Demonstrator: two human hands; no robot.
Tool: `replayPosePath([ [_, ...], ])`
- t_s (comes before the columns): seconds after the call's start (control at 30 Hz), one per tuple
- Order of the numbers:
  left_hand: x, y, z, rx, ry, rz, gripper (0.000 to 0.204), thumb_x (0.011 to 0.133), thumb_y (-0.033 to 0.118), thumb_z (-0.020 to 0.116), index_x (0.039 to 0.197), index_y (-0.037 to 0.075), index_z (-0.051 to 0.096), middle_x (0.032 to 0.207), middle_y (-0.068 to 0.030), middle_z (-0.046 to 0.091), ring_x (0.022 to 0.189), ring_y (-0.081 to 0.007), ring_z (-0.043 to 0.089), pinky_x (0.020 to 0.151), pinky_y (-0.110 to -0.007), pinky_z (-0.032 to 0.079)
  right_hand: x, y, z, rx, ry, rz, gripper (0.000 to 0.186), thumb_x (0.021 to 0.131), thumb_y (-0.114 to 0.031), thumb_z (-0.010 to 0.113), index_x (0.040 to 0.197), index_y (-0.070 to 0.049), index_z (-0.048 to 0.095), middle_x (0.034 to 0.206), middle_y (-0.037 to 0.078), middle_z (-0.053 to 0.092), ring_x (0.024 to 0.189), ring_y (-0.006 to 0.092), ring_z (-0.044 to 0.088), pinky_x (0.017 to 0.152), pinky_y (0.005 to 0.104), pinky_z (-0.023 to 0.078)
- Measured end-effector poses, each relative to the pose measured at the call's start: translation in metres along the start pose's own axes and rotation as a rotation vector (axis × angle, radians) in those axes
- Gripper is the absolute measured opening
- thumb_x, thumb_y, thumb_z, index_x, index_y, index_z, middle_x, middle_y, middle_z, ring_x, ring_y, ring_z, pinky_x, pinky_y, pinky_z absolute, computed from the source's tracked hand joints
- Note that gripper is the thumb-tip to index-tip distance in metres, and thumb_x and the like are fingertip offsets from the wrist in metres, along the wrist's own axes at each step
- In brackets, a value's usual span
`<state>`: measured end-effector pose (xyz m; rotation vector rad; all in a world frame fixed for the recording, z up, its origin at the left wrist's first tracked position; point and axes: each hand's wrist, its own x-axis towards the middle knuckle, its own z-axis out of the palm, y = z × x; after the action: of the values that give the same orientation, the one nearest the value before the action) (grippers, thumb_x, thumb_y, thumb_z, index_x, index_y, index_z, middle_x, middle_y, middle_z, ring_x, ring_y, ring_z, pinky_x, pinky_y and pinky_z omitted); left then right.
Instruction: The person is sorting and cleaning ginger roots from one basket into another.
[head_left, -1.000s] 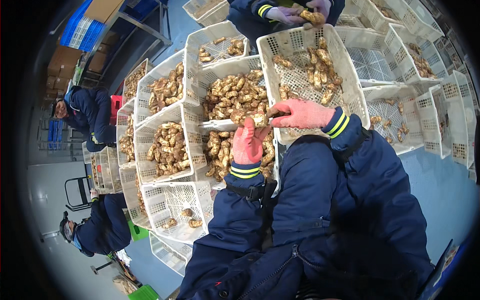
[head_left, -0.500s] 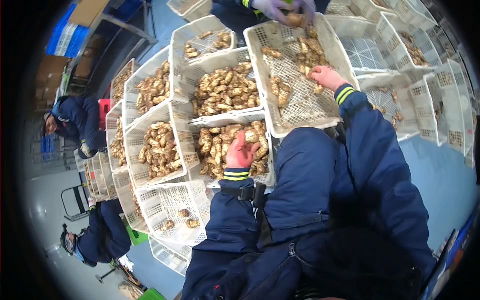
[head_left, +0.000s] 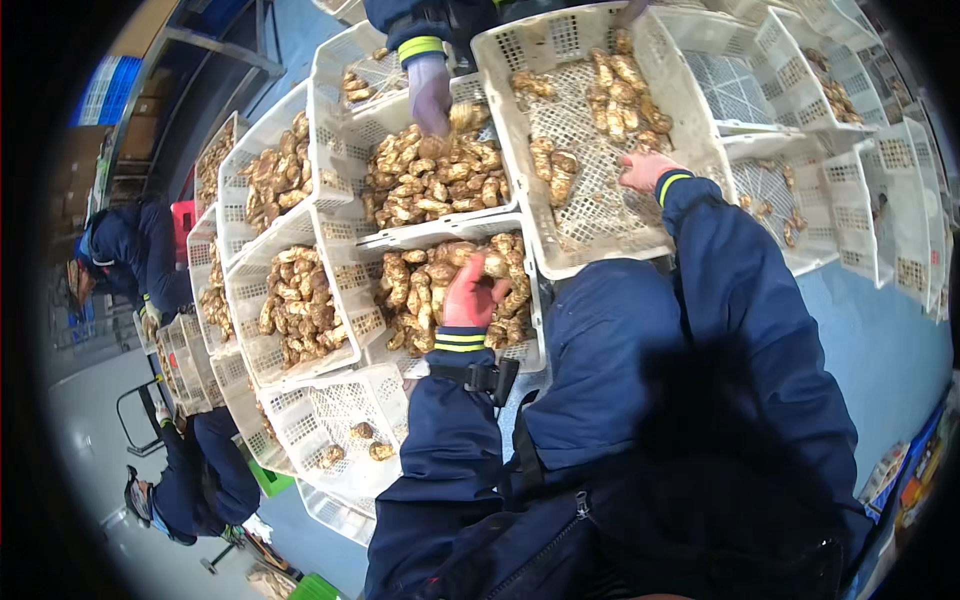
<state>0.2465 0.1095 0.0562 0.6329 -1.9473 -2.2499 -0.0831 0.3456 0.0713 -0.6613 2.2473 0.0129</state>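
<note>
My left hand (head_left: 468, 298), in a pinkish-red glove, is in the near white crate (head_left: 541, 345) of matsutake mushrooms. Its finger and thumb are closed around a pale-capped mushroom (head_left: 494, 264), above the brown-and-cream pile. Over the larger, tilted crate (head_left: 600, 262) by my knee, my right hand (head_left: 647, 172) has its fingers curled together. What lies in them, if anything, is hidden. Just beyond those fingers is a cluster of mushrooms (head_left: 625, 100), and a few others (head_left: 556, 170) lie along that crate's left side.
A co-worker's purple-gloved hand (head_left: 430, 97) reaches into the middle crate of mushrooms (head_left: 430, 185). Several filled crates stand to the left; a sparsely filled crate (head_left: 335, 415) sits near my left sleeve. More crates (head_left: 790, 205) line the right. Two people work at far left.
The co-worker's purple-gloved hand has gone from above the large crate to the middle one. My right hand has drawn slightly nearer, and the small mushroom under it no longer shows. The view has shifted slightly.
</note>
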Motion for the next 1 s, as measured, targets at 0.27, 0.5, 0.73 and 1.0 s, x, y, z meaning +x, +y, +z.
replayPosePath([
  [0.27, 0.034, 0.031, -0.008, -0.673, 0.294, -0.332, 0.039, 0.095, 0.030, 0.055, 0.120, 0.000, 0.051, 0.117, -0.0152, 0.058, 0.103, -0.0302, 0.061, 0.082, -0.041, 0.053, 0.016, 0.001, 0.013, 0.050, -0.124, 0.157, 0.070, 0.081, -0.039, 0.055, 0.143, -0.015, 0.034, 0.112, 0.015, 0.065, 0.107, 0.0319, 0.059, 0.092, 0.0422, 0.045],
  [0.5, 0.027, 0.058, 0.025, -0.617, 0.127, -0.309, 0.053, 0.095, 0.033, 0.053, 0.133, -0.003, 0.041, 0.130, -0.0201, 0.050, 0.112, -0.0296, 0.056, 0.096, -0.041, 0.045, 0.033, 0.004, 0.016, -0.018, 0.015, 0.022, 0.046, 0.084, -0.029, 0.046, 0.122, -0.005, 0.056, 0.116, 0.023, 0.061, 0.108, 0.0357, 0.059, 0.094, 0.0424, 0.045],
  [0.73, 0.016, 0.069, 0.045, -0.631, 0.084, -0.267, 0.042, 0.096, 0.029, 0.052, 0.124, -0.003, 0.049, 0.120, -0.0182, 0.057, 0.105, -0.0276, 0.060, 0.090, -0.038, 0.049, 0.001, -0.021, -0.013, -0.189, 0.189, -0.418, 0.017, 0.080, -0.012, 0.055, 0.090, -0.003, 0.066, 0.076, 0.014, 0.064, 0.076, 0.0272, 0.066, 0.067, 0.0366, 0.053],
  [1.0, 0.010, 0.116, 0.081, -0.592, 0.009, -0.175, 0.066, 0.091, 0.052, 0.052, 0.128, -0.002, 0.045, 0.123, -0.0159, 0.053, 0.113, -0.0288, 0.053, 0.100, -0.042, 0.040, -0.169, -0.122, -0.068, 0.942, 0.012, -0.656, 0.036, 0.089, -0.020, 0.054, 0.122, -0.006, 0.059, 0.085, 0.003, 0.063, 0.076, 0.0096, 0.059, 0.069, 0.0251, 0.049],
])
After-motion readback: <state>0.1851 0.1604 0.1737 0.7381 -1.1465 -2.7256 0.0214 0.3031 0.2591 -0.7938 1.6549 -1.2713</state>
